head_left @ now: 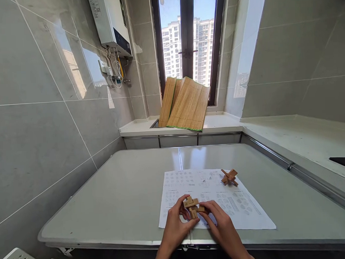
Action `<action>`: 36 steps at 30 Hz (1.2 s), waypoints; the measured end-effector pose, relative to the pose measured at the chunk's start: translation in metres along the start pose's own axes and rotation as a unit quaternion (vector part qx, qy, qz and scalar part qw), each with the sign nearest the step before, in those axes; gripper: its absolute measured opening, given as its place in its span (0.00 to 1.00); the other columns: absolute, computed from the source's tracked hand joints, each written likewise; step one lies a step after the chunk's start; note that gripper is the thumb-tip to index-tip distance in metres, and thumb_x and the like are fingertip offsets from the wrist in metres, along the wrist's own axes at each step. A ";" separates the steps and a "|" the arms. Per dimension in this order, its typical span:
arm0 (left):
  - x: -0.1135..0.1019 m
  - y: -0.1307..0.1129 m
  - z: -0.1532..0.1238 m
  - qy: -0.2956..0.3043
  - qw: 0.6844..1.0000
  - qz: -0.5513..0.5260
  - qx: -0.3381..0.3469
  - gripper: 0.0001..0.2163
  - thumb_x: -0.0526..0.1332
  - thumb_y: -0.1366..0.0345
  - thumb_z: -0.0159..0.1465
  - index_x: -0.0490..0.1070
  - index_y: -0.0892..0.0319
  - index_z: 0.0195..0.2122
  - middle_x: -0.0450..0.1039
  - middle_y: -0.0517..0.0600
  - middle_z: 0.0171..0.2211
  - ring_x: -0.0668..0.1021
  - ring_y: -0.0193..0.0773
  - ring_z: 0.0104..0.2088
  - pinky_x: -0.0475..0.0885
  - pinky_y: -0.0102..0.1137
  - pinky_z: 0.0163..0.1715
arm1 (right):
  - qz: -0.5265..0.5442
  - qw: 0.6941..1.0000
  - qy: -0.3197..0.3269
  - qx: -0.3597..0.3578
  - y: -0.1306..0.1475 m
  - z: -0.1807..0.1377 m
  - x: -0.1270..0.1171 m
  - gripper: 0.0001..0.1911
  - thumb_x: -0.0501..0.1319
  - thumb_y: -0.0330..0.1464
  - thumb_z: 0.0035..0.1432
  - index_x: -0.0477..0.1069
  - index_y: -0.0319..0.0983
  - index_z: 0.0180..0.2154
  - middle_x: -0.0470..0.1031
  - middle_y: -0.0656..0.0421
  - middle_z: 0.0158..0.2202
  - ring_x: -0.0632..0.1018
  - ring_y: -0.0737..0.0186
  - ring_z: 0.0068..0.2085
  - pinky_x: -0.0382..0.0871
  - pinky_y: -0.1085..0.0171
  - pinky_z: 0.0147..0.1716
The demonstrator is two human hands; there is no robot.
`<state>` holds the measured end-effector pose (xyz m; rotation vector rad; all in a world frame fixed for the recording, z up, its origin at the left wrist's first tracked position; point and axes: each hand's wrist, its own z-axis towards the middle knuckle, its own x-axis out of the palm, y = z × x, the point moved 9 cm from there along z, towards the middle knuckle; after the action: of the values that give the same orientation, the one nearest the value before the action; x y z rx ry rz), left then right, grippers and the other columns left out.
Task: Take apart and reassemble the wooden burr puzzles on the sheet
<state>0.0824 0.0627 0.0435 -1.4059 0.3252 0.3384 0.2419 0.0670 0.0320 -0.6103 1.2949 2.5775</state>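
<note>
Seemingly crosswise, wooden puzzle [192,207], both hands

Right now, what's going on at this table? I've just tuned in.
A person holds a small interlocking wooden block puzzle in both hands above a printed white instruction sheet. The left hand grips its left side, and the right hand pinches its right end. A second assembled wooden puzzle with crossed sticks lies untouched on the sheet's far right corner. The sheet lies flat on a grey folding table. A rolled bamboo mat leans by the window behind.
</note>
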 end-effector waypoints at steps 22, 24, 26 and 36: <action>0.011 -0.004 -0.002 0.053 0.998 -0.008 0.038 0.31 0.74 0.68 0.51 0.72 0.52 0.57 0.74 0.47 0.40 0.67 0.34 0.30 0.68 0.28 0.32 | 0.024 0.993 0.094 -0.067 0.028 0.007 -0.006 0.16 0.52 0.32 0.72 0.68 0.49 0.57 0.73 0.54 0.50 0.79 0.56 0.49 0.76 0.60 0.49; 0.011 -0.004 -0.002 0.056 0.998 -0.018 0.038 0.32 0.75 0.66 0.50 0.71 0.52 0.58 0.74 0.47 0.41 0.68 0.34 0.31 0.69 0.29 0.34 | 0.027 0.997 0.063 -0.035 0.020 0.009 -0.013 0.15 0.55 0.34 0.71 0.68 0.49 0.57 0.73 0.55 0.52 0.78 0.55 0.51 0.75 0.59 0.51; 0.011 -0.005 -0.003 0.060 0.997 -0.026 0.040 0.33 0.76 0.65 0.50 0.71 0.52 0.58 0.74 0.47 0.41 0.69 0.34 0.31 0.70 0.30 0.37 | 0.027 0.999 0.045 -0.001 0.012 0.010 -0.018 0.15 0.54 0.36 0.72 0.69 0.49 0.57 0.72 0.55 0.54 0.76 0.54 0.53 0.73 0.58 0.53; 0.012 -0.015 -0.006 0.091 0.993 -0.064 0.047 0.31 0.75 0.68 0.51 0.71 0.48 0.57 0.71 0.48 0.51 0.73 0.36 0.36 0.73 0.32 0.42 | 0.104 0.985 0.102 0.092 -0.002 0.014 -0.003 0.15 0.52 0.43 0.71 0.71 0.42 0.47 0.78 0.56 0.41 0.78 0.56 0.42 0.71 0.61 0.45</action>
<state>0.0992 0.0553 0.0515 -1.3607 0.3932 0.0891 0.2411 0.0794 0.0394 -0.7556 1.7237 2.5668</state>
